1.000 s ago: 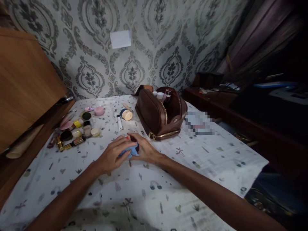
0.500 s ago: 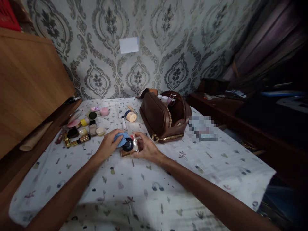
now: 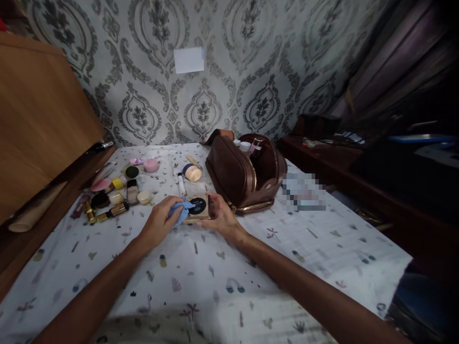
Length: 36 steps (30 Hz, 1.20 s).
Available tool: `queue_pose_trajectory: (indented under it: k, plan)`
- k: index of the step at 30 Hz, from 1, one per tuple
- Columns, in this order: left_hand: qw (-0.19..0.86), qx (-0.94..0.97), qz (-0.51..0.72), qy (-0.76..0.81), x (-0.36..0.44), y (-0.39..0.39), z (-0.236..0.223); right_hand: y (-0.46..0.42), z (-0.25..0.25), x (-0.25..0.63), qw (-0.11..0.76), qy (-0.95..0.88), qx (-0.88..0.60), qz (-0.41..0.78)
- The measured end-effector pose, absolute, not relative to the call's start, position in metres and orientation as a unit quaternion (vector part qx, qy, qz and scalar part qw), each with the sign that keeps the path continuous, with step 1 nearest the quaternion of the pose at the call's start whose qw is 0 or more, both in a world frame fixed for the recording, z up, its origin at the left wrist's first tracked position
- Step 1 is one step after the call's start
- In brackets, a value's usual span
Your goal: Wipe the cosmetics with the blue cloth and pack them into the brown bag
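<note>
We see the desk (image 3: 333, 248), near edge cut off; midway between its side edges, our right hand (image 3: 224, 218) grips a beige box (image 3: 197, 217), black disc (image 3: 197, 206) up, long axis unclear; our left hand (image 3: 161, 218) pinches a blue cloth (image 3: 180, 210) hiding its left end.

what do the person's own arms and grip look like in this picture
Left grip and right grip are bare hands, without gloves. The left forearm and right forearm taper toward the wrist, with no sleeve, watch or bracelet visible. Rings can't be made out.
</note>
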<state>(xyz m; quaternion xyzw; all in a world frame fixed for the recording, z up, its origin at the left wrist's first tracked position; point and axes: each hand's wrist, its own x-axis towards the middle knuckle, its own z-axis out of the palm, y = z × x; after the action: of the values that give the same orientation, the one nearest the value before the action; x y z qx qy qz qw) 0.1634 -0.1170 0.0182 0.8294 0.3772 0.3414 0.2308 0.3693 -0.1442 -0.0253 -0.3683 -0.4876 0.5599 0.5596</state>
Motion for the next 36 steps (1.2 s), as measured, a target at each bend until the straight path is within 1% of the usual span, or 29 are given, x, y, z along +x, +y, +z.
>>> queue_pose_trajectory:
  k: [6,11,14,17,21,25,30,34,36]
  plan:
    - [0.162,0.858,0.335,0.354,0.167,-0.124,0.016,-0.146,-0.030,0.368,0.533,-0.502,-0.365,0.575]
    - [0.069,0.897,0.362,0.245,0.182,-0.142,0.016,-0.151,-0.031,0.368,0.503,-0.566,-0.411,0.508]
    - [0.012,0.912,0.357,0.202,0.187,-0.145,0.017,-0.152,-0.028,0.368,0.500,-0.588,-0.414,0.484]
    - [-0.015,0.923,0.338,0.182,0.184,-0.142,0.017,-0.151,-0.026,0.368,0.508,-0.569,-0.404,0.505]
    - [-0.034,0.932,0.308,0.188,0.173,-0.131,0.013,-0.148,-0.026,0.368,0.523,-0.494,-0.396,0.571]
    - [-0.001,0.934,0.288,0.213,0.163,-0.121,0.012,-0.148,-0.025,0.371,0.554,-0.445,-0.377,0.594]
    - [0.133,0.900,0.310,0.275,0.158,-0.114,0.018,-0.149,-0.024,0.373,0.564,-0.417,-0.343,0.626]
    - [0.202,0.838,0.364,0.352,0.159,-0.113,0.022,-0.151,-0.017,0.373,0.543,-0.398,-0.302,0.675]
    - [0.238,0.806,0.368,0.398,0.160,-0.112,0.022,-0.153,-0.012,0.373,0.523,-0.394,-0.282,0.701]
